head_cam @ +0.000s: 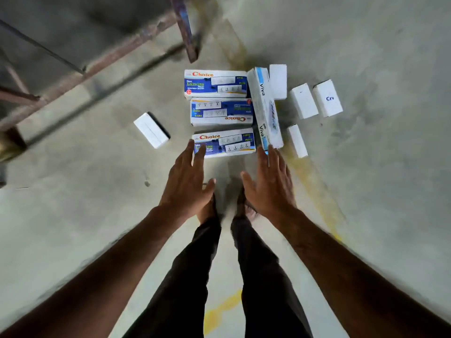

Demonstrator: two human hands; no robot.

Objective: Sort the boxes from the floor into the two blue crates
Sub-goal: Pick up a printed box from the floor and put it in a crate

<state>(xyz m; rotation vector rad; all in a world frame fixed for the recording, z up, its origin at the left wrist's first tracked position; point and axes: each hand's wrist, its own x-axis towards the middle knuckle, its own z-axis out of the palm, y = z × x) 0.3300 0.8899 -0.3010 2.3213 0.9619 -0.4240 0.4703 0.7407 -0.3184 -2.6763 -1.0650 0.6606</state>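
Three blue-and-white "Choice" boxes lie in a column on the concrete floor: a far one (pixel 216 84), a middle one (pixel 221 111) and a near one (pixel 225 142). A long white "Viva" box (pixel 264 106) lies along their right side. Several small white boxes are scattered around, one on the left (pixel 151 130) and others on the right (pixel 303 100), (pixel 327 98), (pixel 297 140), (pixel 278 81). My left hand (pixel 188 181) is open above the near Choice box's left end. My right hand (pixel 267 184) is open near that box's right end. No blue crate is in view.
A rusty metal rack frame (pixel 80 74) crosses the upper left, with one upright leg (pixel 186 28) standing just beyond the boxes. My legs and feet (pixel 219 252) are below the hands. Yellow paint marks (pixel 314 176) run across the floor.
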